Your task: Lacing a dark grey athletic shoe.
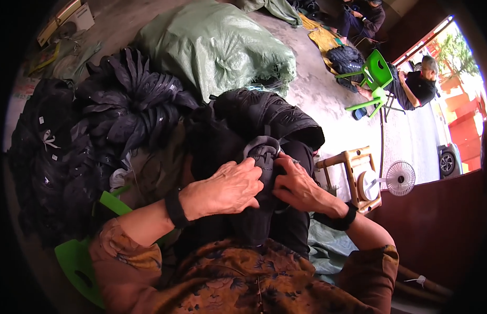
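Note:
A dark grey and black shoe upper point(265, 157) lies lengthwise on my lap, its rounded collar end away from me. My left hand point(222, 187) is closed on its left side, fingers curled over the edge. From the other side, my right hand point(301, 184) grips the upper's right edge, with thumb and index finger near the collar. A small pale bit shows by the right fingertips, too small to name. Just beyond, a bundle of black uppers point(264, 112) rests across my knees.
Fanned stacks of black uppers point(131, 97) lie at the left, beside a large green woven sack point(207, 44). A bamboo stool point(353, 167) holds a small white fan point(400, 178) at the right. Further off are a green chair point(378, 70) and two seated people.

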Available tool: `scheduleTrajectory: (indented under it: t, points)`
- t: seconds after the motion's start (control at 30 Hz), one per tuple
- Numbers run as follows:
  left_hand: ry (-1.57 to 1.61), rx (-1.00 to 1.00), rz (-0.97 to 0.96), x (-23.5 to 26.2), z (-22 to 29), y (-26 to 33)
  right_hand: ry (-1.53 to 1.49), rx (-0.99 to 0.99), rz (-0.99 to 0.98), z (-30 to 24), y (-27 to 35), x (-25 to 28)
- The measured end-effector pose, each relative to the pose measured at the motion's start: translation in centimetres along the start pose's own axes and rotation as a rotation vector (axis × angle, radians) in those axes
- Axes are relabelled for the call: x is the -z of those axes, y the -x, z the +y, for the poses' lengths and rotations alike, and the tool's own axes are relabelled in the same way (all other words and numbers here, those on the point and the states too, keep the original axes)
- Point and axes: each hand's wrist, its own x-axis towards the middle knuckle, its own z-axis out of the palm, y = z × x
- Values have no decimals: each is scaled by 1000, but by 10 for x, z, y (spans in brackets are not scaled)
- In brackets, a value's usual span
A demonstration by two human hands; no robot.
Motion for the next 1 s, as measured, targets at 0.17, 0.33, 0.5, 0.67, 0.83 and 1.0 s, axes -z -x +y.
scheduleTrajectory:
  t: [0.17,0.33,0.5,0.67,0.83,1.0]
  points:
    - [8,130,131,-20,11,0,-703,-324,267,2,-14,36]
    - [143,207,144,-17,20,-8,739,-151,665,166,156,286]
    - [178,273,116,-24,14,-5,113,-496,1189,131,328,360]
    - [293,321,62,-21,16,-6,-547,-452,1598,149,352,216]
    - [327,345,85,-26,22,-16,-1343,-754,1071,165,241,45]
    - [346,418,124,-29,29,-21,-797,-614,482,11,75,1]
